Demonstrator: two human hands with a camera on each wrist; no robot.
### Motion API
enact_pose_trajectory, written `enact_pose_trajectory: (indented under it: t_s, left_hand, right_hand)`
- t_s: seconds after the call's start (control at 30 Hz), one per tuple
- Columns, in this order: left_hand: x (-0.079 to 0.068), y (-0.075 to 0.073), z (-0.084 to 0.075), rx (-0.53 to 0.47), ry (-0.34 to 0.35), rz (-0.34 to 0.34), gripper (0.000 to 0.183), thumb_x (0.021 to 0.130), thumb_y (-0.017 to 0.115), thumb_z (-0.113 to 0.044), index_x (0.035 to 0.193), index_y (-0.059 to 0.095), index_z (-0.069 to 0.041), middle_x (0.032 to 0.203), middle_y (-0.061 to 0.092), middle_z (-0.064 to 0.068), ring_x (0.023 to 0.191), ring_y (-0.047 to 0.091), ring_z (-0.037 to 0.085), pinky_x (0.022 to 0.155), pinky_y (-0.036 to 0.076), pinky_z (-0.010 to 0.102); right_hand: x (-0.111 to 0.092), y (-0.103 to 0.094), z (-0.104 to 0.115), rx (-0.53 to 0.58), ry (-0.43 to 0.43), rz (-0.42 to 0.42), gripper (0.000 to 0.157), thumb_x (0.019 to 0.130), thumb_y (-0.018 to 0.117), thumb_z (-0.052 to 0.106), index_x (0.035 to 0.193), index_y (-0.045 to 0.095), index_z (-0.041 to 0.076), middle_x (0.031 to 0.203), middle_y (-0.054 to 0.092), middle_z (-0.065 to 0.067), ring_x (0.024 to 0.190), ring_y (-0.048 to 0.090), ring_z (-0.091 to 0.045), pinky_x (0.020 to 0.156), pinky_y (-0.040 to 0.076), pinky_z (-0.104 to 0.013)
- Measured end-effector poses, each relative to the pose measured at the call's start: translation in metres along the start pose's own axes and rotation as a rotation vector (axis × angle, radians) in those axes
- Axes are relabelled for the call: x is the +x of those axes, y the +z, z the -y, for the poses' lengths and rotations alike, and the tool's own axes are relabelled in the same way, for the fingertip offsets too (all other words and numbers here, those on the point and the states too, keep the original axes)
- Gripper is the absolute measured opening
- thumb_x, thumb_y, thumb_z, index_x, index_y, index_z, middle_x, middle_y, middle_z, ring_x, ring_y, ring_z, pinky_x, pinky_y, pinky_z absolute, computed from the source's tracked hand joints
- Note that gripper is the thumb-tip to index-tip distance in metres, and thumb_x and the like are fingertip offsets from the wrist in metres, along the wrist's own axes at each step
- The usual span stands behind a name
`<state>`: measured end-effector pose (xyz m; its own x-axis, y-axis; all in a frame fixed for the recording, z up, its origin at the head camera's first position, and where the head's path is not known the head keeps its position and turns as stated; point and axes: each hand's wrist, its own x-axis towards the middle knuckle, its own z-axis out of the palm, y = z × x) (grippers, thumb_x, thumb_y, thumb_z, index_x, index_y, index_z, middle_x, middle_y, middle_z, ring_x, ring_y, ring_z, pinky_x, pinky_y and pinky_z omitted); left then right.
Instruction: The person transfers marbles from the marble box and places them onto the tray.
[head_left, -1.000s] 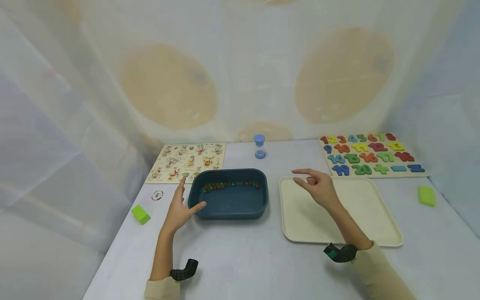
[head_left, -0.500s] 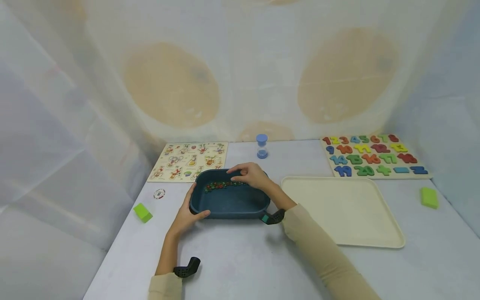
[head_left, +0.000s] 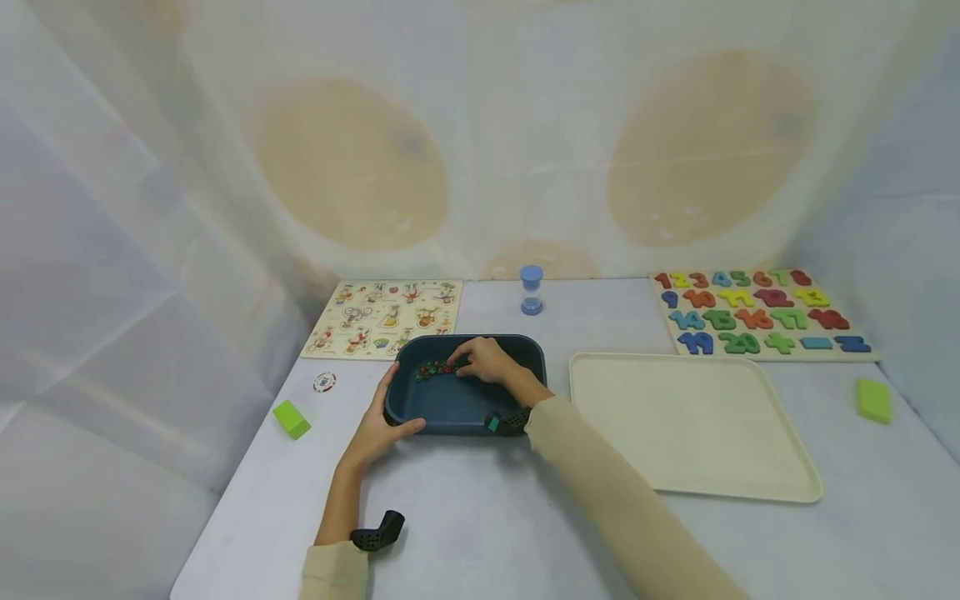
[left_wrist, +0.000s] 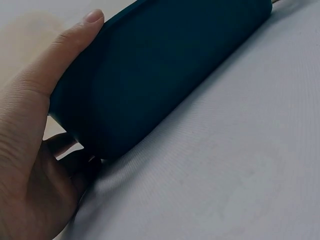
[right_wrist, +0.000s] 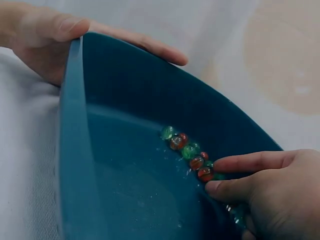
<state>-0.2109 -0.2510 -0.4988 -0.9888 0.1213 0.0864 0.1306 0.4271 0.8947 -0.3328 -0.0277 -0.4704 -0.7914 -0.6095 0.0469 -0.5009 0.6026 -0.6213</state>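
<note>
In the head view my left hand (head_left: 375, 429) holds the left end of a dark blue rectangular basin (head_left: 450, 422). The left wrist view has its thumb (left_wrist: 75, 42) along the basin's side at the rim, with the other fingers curled round the end. My right hand (head_left: 486, 361) reaches inside, over a row of red and green glass marbles (head_left: 429, 370) along the far wall. Up close in the right wrist view, thumb and index finger of the right hand (right_wrist: 275, 190) pinch at a red marble (right_wrist: 205, 174); its other fingers are partly hidden.
An off-white tray (head_left: 686, 425) lies right of the basin. Behind are a picture puzzle board (head_left: 381, 317), a blue sand timer (head_left: 531, 290) and a number puzzle board (head_left: 757, 315). Green blocks (head_left: 291, 419) lie at both sides, and a poker chip (head_left: 324, 382) is at the left.
My right hand has moved left from above the tray, then down into the basin to the marbles. My left hand has closed in on the basin's left end and taken hold of it.
</note>
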Motion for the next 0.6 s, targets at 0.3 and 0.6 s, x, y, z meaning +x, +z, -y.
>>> enact_pose_trajectory:
  t_s: [0.3,0.6]
  left_hand:
    - [-0.002,-0.004,-0.015,-0.017,-0.043,0.019,0.096,0.074,0.074,-0.020,0.142,0.009,-0.040,0.150,0.007,-0.005,0.136,0.008,0.032,0.100,0.014,0.063]
    - [-0.010,-0.002,-0.031,-0.015,-0.030,0.031,0.094,0.075,0.072,-0.017,0.144,0.009,-0.030,0.151,0.007,0.001,0.136,0.007,0.033,0.101,0.014,0.062]
  right_hand:
    - [0.001,0.001,0.002,-0.059,0.035,-0.023,0.016,0.078,0.069,0.020,0.094,0.069,0.023,0.079,0.065,0.004,0.060,0.049,-0.010,0.053,0.039,-0.021]
    - [-0.014,-0.018,0.014,0.027,-0.067,-0.077,0.018,0.081,0.066,0.026,0.096,0.069,0.016,0.062,0.056,0.007,0.048,0.038,-0.007,0.051,0.033,-0.021]
